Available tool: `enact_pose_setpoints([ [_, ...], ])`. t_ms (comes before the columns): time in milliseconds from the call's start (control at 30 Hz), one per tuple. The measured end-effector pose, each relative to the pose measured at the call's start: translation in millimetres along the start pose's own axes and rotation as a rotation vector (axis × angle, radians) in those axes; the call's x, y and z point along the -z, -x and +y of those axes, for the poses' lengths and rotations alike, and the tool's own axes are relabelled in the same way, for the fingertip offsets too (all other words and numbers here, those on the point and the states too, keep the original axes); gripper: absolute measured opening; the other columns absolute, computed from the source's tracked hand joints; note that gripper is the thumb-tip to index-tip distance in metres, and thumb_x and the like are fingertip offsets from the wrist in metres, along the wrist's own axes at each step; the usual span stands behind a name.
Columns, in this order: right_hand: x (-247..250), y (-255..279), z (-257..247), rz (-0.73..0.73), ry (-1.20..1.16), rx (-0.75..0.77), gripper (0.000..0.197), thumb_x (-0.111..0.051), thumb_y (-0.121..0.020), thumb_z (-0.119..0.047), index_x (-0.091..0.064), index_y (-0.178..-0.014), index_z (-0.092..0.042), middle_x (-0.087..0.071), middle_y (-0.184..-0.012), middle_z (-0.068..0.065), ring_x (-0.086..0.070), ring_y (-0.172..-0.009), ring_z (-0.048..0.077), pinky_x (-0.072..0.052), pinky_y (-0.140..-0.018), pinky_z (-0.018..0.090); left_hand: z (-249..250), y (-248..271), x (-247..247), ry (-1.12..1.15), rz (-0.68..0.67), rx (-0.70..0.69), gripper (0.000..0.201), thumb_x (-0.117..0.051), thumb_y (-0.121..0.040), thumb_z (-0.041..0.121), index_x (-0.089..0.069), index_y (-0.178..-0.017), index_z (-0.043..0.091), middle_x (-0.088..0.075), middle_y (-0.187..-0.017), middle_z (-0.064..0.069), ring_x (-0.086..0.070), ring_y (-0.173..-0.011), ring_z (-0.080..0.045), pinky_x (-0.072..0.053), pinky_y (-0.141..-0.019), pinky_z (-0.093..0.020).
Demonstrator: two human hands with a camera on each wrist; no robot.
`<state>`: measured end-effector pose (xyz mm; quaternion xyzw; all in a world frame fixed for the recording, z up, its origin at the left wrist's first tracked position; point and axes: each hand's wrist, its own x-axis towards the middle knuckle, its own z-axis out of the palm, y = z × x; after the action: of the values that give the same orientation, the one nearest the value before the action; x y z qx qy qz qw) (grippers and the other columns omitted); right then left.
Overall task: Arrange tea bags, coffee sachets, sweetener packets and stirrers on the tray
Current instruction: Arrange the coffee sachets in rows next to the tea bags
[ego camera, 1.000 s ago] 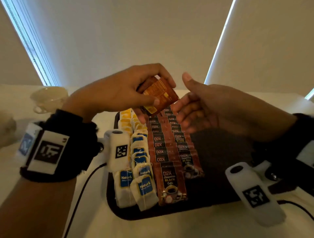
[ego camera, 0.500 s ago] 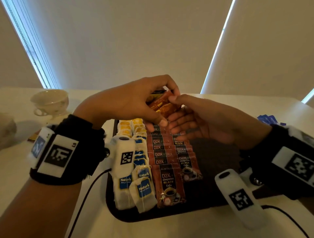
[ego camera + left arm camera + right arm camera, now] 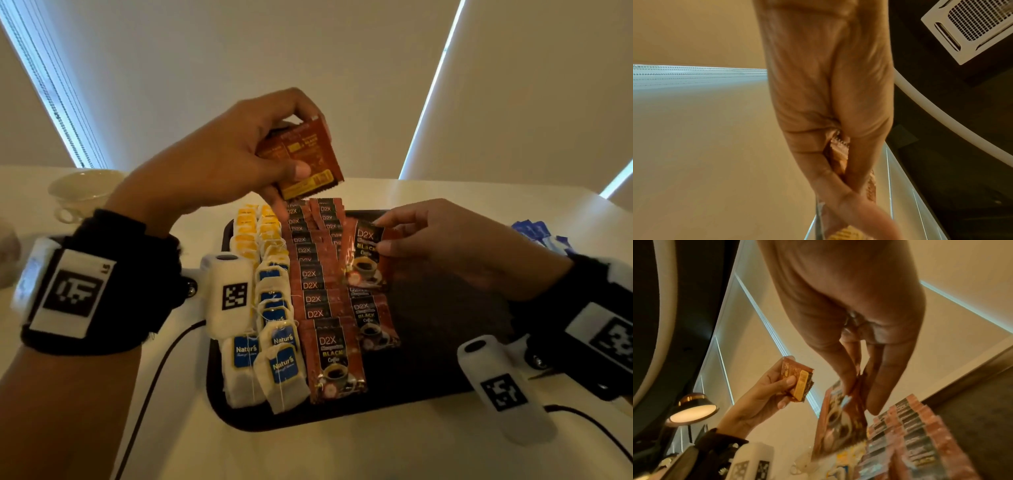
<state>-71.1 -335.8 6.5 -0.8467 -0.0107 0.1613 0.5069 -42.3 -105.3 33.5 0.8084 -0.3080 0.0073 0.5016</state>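
A black tray [image 3: 428, 394] holds two columns of tea bags [image 3: 270, 308] on its left and two overlapping columns of brown D2X coffee sachets [image 3: 318, 294] beside them. My left hand [image 3: 239, 154] is raised above the tray's far end and grips a small stack of coffee sachets [image 3: 305, 161] [image 3: 799, 382] between thumb and fingers. My right hand [image 3: 445, 246] pinches a single coffee sachet [image 3: 366, 253] [image 3: 840, 418] by its upper edge, low over the second sachet column. In the left wrist view only the sachet stack's edge [image 3: 838, 155] shows between the fingers.
A white teacup [image 3: 82, 192] stands on the table at the far left. Blue sweetener packets [image 3: 541, 233] lie on the table behind my right wrist. The tray's right half [image 3: 445, 325] is bare black surface. Cables run across the table's near edge.
My right hand took one sachet from the left hand's stack and carried it down toward the second column. The left hand rose with the remaining stack.
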Motion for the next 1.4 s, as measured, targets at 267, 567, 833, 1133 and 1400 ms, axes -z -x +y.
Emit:
enact_pose_setpoints([
  [267, 12.3, 7.2, 32.0, -0.22, 0.488, -0.248, 0.012, -0.069, -0.079, -0.01, -0.063, -0.086, -0.018, -0.065, -0.088, -0.003, -0.065, -0.077, 0.009, -0.051, -0.055, 0.015, -5.4, -2.2, -3.4, -0.051, 0.002, 0.051, 0.031, -0.06, -0.086, 0.004, -0.049, -0.107, 0.022, -0.064, -0.096, 0.001, -0.071, -0.078, -0.008, -0.053, -0.051, -0.016],
  [567, -6.0, -7.7, 45.8, -0.196, 0.469, -0.275, 0.031, -0.074, -0.074, -0.008, -0.053, -0.092, -0.022, -0.059, -0.087, -0.001, -0.062, -0.081, 0.017, -0.051, -0.058, 0.024, -3.6, 0.9, -5.2, -0.071, -0.013, 0.057, 0.032, -0.06, -0.085, 0.004, -0.049, -0.102, 0.028, -0.063, -0.094, 0.005, -0.07, -0.079, -0.004, -0.053, -0.051, -0.015],
  [833, -10.1, -11.6, 55.7, -0.196, 0.441, -0.328, 0.039, -0.073, -0.076, -0.006, -0.048, -0.102, -0.02, -0.062, -0.089, 0.005, -0.065, -0.076, 0.018, -0.052, -0.058, 0.025, -7.1, -0.5, -7.3, -0.098, -0.051, 0.082, 0.031, -0.061, -0.086, 0.006, -0.049, -0.104, 0.028, -0.065, -0.095, 0.004, -0.071, -0.079, -0.008, -0.053, -0.052, -0.017],
  [1133, -9.6, -19.2, 50.8, -0.199, 0.428, -0.336, 0.034, -0.07, -0.078, -0.006, -0.048, -0.099, -0.021, -0.062, -0.092, 0.006, -0.065, -0.081, 0.019, -0.054, -0.061, 0.026, -8.3, -1.7, -6.6, -0.1, -0.066, 0.108, 0.033, -0.061, -0.085, 0.006, -0.049, -0.109, 0.024, -0.065, -0.097, 0.002, -0.071, -0.08, -0.009, -0.054, -0.051, -0.018],
  [1400, -9.3, -23.3, 49.5, -0.178, 0.418, -0.313, 0.03, -0.07, -0.079, -0.007, -0.049, -0.094, -0.023, -0.062, -0.088, 0.004, -0.064, -0.073, 0.015, -0.052, -0.053, 0.022, -9.9, -2.6, -7.3, -0.105, -0.083, 0.104, 0.031, -0.061, -0.085, 0.006, -0.049, -0.105, 0.027, -0.065, -0.097, 0.002, -0.071, -0.081, -0.008, -0.054, -0.051, -0.018],
])
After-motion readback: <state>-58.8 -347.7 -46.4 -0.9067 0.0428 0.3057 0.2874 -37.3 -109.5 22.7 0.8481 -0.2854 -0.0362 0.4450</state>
